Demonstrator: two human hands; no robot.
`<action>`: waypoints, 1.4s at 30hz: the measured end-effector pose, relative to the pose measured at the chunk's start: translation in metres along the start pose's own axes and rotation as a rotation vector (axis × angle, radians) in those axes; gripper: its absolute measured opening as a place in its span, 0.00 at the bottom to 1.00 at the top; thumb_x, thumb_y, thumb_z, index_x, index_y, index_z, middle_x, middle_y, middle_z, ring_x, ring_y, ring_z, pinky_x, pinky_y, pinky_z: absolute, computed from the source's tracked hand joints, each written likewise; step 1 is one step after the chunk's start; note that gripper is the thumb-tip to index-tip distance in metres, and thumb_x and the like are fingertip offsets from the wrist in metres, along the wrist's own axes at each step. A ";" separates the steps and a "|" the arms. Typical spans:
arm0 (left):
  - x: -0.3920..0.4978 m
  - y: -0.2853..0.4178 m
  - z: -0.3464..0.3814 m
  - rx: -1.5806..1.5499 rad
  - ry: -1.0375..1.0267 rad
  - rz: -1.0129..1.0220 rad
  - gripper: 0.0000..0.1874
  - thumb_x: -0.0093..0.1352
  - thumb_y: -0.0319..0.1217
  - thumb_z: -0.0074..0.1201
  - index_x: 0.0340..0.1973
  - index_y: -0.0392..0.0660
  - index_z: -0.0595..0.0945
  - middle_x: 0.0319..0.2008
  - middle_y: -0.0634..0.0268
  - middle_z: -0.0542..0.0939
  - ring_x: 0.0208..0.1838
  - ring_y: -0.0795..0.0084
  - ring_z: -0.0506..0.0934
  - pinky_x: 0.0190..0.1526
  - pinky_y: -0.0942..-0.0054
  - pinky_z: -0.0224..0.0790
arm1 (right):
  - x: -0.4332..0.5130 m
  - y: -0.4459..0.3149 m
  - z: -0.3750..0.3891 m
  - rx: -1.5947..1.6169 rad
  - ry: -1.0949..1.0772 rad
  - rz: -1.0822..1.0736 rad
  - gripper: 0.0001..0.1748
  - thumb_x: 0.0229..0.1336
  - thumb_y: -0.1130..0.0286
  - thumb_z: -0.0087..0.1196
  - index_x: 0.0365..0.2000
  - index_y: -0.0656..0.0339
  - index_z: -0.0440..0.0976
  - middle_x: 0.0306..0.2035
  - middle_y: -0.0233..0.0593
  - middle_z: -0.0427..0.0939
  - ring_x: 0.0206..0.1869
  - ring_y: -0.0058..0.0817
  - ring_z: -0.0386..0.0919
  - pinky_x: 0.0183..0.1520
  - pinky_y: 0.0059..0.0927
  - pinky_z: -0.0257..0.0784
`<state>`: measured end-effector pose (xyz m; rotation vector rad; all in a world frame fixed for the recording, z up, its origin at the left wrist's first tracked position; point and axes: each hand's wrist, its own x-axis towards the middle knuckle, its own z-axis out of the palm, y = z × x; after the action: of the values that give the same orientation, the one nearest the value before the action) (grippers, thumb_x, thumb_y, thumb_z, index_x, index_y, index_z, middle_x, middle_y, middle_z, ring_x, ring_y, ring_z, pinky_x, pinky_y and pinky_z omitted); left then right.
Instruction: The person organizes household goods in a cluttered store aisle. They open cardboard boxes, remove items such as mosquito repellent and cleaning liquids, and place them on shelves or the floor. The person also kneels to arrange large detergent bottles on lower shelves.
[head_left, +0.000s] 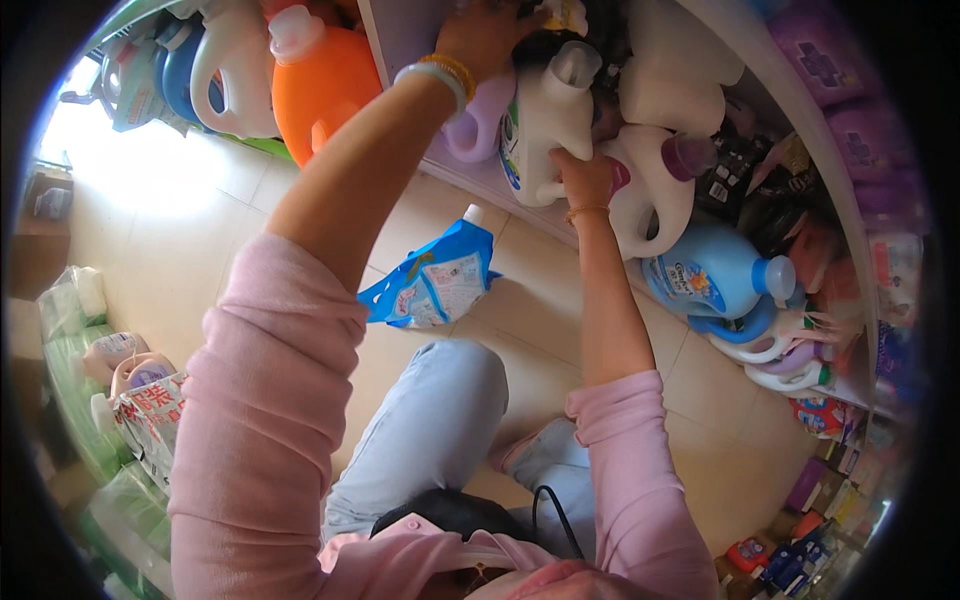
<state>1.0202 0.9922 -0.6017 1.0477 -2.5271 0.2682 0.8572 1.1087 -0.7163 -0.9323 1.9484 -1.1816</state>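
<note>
My left hand (484, 34) reaches deep onto the shelf at the top, its fingers beside a yellow and white package (564, 15); whether it grips anything is unclear. With my right hand (586, 178) I hold the handle of a white detergent bottle (546, 124) with a clear cap, which leans on the shelf. A lilac bottle (480, 116) is on its left and a white bottle with a purple cap (651, 187) on its right. A blue refill pouch (442, 279) with a white spout lies on the tiled floor below.
An orange jug (322, 82) and other bottles stand at the upper left. A light-blue Comfort bottle (709, 274) lies along the shelf at right. White rolls (675, 67) sit behind. Green plastic-wrapped packs (82, 382) and small bottles line the left side. My bent knees are below the pouch.
</note>
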 end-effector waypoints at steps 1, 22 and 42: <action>0.002 -0.003 0.002 -0.032 0.049 0.029 0.37 0.49 0.34 0.62 0.55 0.56 0.68 0.56 0.56 0.64 0.51 0.53 0.69 0.45 0.57 0.67 | -0.009 0.005 0.000 -0.010 0.079 -0.041 0.21 0.36 0.67 0.58 0.34 0.70 0.72 0.24 0.41 0.75 0.25 0.28 0.73 0.31 0.28 0.69; 0.017 -0.033 0.039 -0.053 0.027 0.127 0.31 0.58 0.31 0.53 0.58 0.51 0.65 0.56 0.53 0.66 0.56 0.51 0.66 0.58 0.64 0.57 | -0.129 0.050 -0.044 0.015 0.464 -0.102 0.17 0.34 0.74 0.59 0.30 0.71 0.73 0.28 0.43 0.78 0.29 0.27 0.76 0.36 0.25 0.70; 0.008 -0.037 0.020 0.039 0.069 0.245 0.29 0.59 0.30 0.51 0.57 0.54 0.66 0.55 0.59 0.69 0.56 0.59 0.68 0.59 0.63 0.57 | -0.039 0.017 -0.017 -0.093 0.409 -0.297 0.11 0.36 0.69 0.57 0.23 0.67 0.74 0.23 0.52 0.76 0.29 0.48 0.76 0.34 0.36 0.72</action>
<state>1.0363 0.9546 -0.6159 0.7279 -2.5955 0.4161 0.8597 1.1543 -0.7191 -1.1270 2.2538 -1.5617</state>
